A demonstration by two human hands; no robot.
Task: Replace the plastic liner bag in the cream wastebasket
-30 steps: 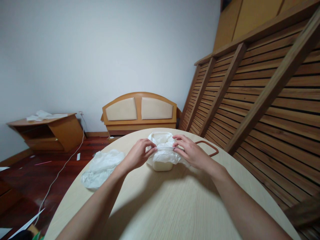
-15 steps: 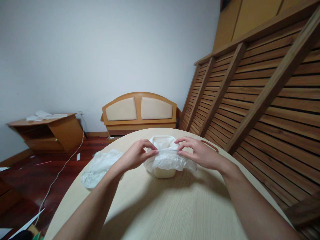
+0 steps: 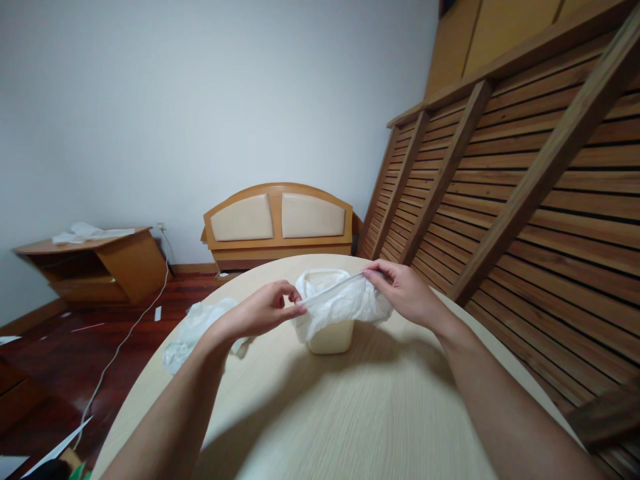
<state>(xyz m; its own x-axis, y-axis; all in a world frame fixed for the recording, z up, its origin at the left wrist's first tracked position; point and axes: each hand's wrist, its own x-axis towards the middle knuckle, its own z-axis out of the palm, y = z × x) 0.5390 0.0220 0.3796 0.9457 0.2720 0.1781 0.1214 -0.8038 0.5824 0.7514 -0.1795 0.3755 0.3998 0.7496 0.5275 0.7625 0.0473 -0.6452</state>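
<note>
A cream-coloured bin (image 3: 331, 339) stands upright on the round wooden table (image 3: 370, 413). Over its rim hangs a thin white plastic bag (image 3: 340, 305), which hides most of the opening and the upper wall. My left hand (image 3: 267, 308) pinches the bag's edge at the left of the bin. At the right, my right hand (image 3: 400, 290) grips the same edge, higher up and farther out. Between them the edge is stretched in a slanting line. Left of my forearm lies a crumpled heap of white plastic bags (image 3: 193, 330).
Slatted wooden panels (image 3: 505, 220) lean along the right side. A headboard (image 3: 277, 220) stands against the far wall. To the left is a low wooden cabinet (image 3: 117, 263) with white papers on top, and a cable (image 3: 117, 353) runs over the dark floor.
My right hand has moved right and slightly up, pulling the bag's edge taut and slanted. My left hand has shifted a little to the left. The bin has barely moved.
</note>
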